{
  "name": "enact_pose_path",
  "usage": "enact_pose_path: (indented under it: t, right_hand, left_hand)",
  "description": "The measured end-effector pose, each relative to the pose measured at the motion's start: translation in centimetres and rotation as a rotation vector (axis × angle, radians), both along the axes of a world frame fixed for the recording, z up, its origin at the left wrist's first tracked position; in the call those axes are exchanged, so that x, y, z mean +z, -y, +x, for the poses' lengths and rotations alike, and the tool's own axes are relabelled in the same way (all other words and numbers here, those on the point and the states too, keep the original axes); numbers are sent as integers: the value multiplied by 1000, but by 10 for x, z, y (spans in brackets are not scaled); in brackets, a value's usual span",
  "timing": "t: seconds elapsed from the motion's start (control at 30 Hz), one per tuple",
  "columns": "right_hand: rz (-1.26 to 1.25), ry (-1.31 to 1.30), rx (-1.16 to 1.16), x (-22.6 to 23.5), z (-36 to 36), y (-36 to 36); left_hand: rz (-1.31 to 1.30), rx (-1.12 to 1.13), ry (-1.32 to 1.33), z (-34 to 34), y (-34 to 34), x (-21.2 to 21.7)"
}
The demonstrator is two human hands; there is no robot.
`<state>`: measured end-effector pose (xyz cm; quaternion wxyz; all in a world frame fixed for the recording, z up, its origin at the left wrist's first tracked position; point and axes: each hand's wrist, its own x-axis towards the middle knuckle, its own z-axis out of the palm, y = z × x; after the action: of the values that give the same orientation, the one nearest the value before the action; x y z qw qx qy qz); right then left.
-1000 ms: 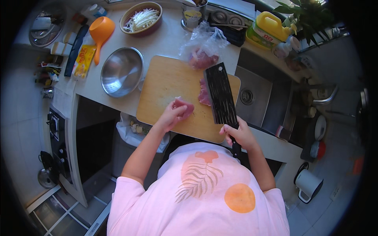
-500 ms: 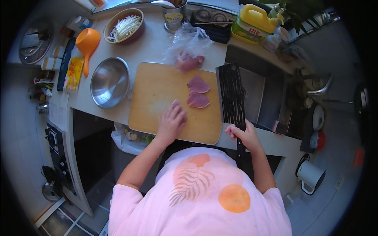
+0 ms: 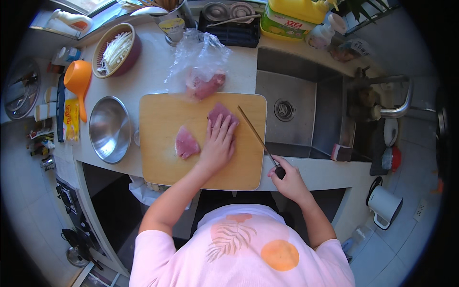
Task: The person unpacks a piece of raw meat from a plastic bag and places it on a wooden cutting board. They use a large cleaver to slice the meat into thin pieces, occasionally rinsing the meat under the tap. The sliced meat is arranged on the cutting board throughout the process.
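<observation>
My left hand (image 3: 220,142) lies flat over a slice of raw meat (image 3: 219,110) on the wooden cutting board (image 3: 160,115), its fingers stretched out and covering much of the slice. A second meat slice (image 3: 186,143) rests on the board to the left of that hand. In my right hand (image 3: 288,179) is the handle of a cleaver (image 3: 251,125), held on edge so the blade shows as a thin line. The blade slants over the board's right side, apart from the meat. Beyond the board's far edge sits a larger piece of raw meat (image 3: 206,86), partly under a clear plastic bag (image 3: 198,52).
A steel bowl (image 3: 110,129) stands left of the board. Behind it are an orange ladle (image 3: 79,79) and a basket (image 3: 134,55) of enoki mushrooms. At the right is a steel sink (image 3: 287,81) with a faucet (image 3: 399,112). A yellow jug (image 3: 291,19) stands behind the sink.
The cleaver has turned from broad side up to on edge and swung left over the board. One slice now lies farther left. My left hand has moved onto the other slice.
</observation>
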<state>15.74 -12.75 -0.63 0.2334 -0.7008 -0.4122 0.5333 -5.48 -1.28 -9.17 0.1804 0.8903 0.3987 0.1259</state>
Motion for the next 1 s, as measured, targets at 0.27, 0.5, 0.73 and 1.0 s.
enact_pose_path:
  t: [0.27, 0.5, 0.73, 1.0]
  right_hand:
    - [34, -97, 42, -25, -11, 10]
    - [-186, -137, 17, -5, -8, -8]
    - [86, 10, 220, -3, -1, -19]
    - [123, 145, 355, -4, 14, -21]
  left_hand:
    - [-45, -6, 201, -39, 17, 24]
    - [-158, -242, 232, -7, 13, 11]
    - [-88, -75, 285, 15, 20, 3]
    - [-41, -80, 322, 16, 22, -7]
